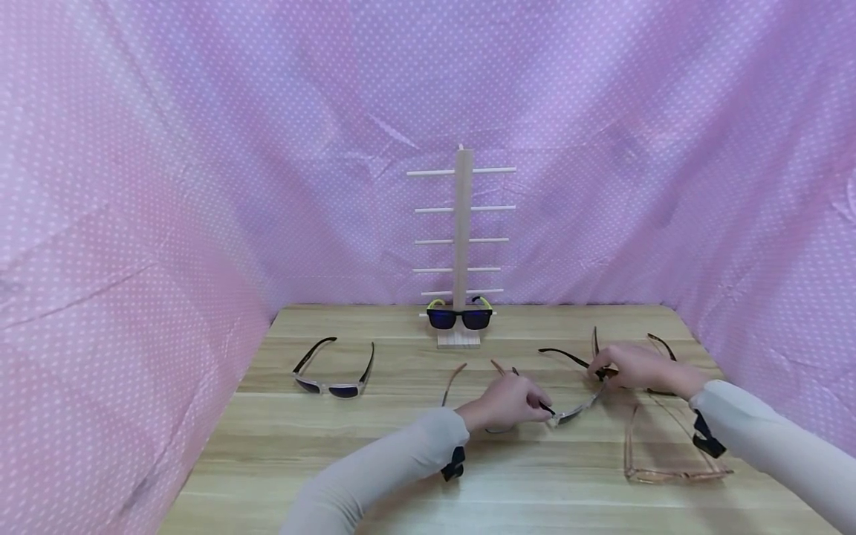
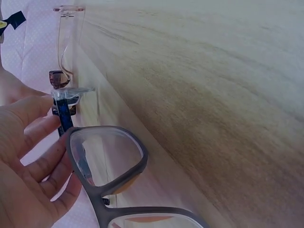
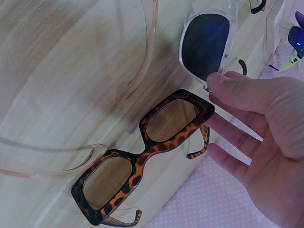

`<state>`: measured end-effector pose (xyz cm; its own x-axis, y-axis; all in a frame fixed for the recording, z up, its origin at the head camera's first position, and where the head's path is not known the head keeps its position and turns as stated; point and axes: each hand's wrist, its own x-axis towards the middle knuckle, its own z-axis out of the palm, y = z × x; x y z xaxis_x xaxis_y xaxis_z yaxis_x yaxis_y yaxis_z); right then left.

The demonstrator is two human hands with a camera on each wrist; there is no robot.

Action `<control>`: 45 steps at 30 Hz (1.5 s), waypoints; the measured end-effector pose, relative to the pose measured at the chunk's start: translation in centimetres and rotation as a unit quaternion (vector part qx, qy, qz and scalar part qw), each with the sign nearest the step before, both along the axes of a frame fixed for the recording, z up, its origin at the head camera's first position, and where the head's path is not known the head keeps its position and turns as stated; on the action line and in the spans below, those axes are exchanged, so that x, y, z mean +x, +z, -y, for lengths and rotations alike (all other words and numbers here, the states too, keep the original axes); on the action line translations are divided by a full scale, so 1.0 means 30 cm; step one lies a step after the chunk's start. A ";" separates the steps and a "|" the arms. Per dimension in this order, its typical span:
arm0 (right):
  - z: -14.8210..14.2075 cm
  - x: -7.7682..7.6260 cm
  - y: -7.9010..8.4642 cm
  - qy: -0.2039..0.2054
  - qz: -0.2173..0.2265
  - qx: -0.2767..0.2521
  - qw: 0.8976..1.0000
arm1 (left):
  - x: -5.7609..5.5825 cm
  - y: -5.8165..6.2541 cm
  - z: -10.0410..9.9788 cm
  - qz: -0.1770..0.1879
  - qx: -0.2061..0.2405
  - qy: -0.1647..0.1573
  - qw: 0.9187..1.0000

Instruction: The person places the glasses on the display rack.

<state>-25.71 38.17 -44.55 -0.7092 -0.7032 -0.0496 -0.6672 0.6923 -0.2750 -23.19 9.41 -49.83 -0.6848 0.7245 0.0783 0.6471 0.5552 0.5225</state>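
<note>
left grip (image 1: pixel 511 401) and right grip (image 1: pixel 631 365) held clear-framed sunglasses (image 3: pixel 205 45) between them, above bench (image 1: pixel 535 501).
left grip pinched a dark temple near its hinge, right grip pinched the frame's far end; looked light, stiff, slick, probably scratch-prone, best taken by temples, off lenses. grey-framed glasses (image 2: pixel 97 187) under left grip, tortoiseshell glasses (image 3: pixel 141 159) below right grip. bench wood-grained; display stand (image 1: pixel 463 223) beyond both grips, pink dotted cloth (image 1: pixel 321 96) behind.

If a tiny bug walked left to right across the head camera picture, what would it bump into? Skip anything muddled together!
Unheld sunglasses with dark lenses → wooden stand → held sunglasses → pinkish see-through glasses.
</note>
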 end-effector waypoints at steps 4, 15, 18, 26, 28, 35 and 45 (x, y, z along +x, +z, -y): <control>-0.001 -0.002 -0.007 -0.017 0.002 0.009 1.000 | -0.003 -0.001 0.006 0.001 0.004 0.024 1.000; -0.002 -0.005 -0.018 -0.015 -0.012 0.002 1.000 | 0.010 -0.023 -0.016 -0.026 -0.016 0.079 0.996; -0.001 -0.003 -0.017 -0.021 -0.003 0.002 1.000 | 0.013 -0.034 -0.026 -0.043 -0.020 0.091 0.995; 0.003 -0.007 -0.021 -0.008 -0.006 0.008 1.000 | 0.016 -0.031 -0.035 -0.059 -0.027 0.106 0.992; 0.005 -0.008 -0.023 -0.009 -0.008 0.011 1.000 | 0.015 -0.025 -0.032 -0.052 -0.023 0.102 0.993; 0.006 -0.005 -0.019 -0.023 -0.021 0.028 0.999 | -0.004 0.008 -0.004 -0.010 0.019 0.085 0.996; 0.012 -0.002 0.054 -0.061 -0.003 0.007 0.998 | -0.064 0.064 0.048 0.033 0.070 0.055 0.996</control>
<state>-25.76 37.83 -42.93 -0.7901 -0.6106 -0.0547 -0.5790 0.7726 -0.2605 -25.09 7.99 -47.89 -0.7659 0.6306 0.1257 0.5487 0.5390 0.6391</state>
